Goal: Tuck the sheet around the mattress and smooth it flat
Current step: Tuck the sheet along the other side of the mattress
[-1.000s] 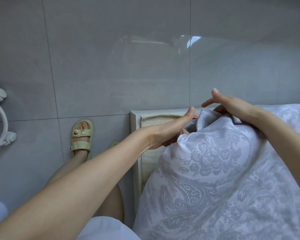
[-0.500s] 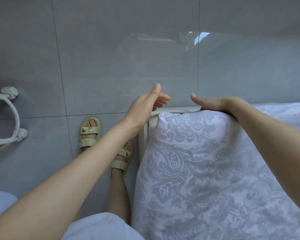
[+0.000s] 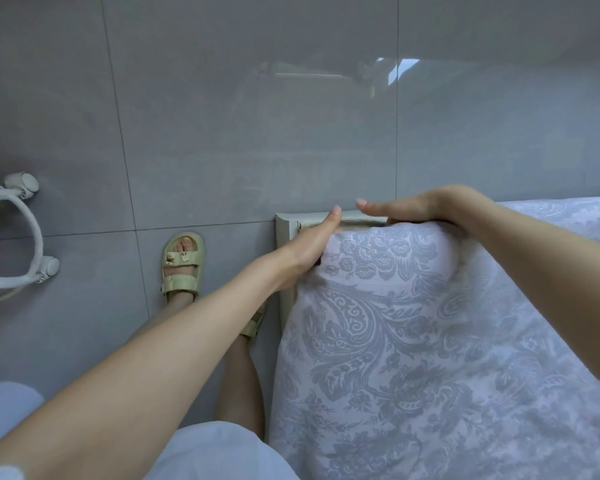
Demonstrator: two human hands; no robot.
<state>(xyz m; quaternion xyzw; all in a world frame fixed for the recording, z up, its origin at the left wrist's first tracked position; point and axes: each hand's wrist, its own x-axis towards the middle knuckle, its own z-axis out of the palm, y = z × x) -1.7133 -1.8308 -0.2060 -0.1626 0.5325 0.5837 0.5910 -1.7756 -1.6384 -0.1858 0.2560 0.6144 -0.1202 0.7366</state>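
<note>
One corner of the sheet (image 3: 413,341) drapes the hidden mattress inside the frame (image 3: 286,225), apparently ready for tucking. Left hand (image 3: 312,245), fingers straight, presses the sheet's side toward the frame; right hand (image 3: 426,211) lies flat and unclenched on the end edge, likely steadying it, grasping nothing.

1. Home bedroom: grey-and-white floral sheet (image 3: 430,341) spread over a white bed frame (image 3: 286,223).
2. Glossy grey floor tiles (image 3: 222,116), household type.
3. Person wears a casual sandal (image 3: 182,263); a white wheeled base (image 3: 25,237) stands at left.
</note>
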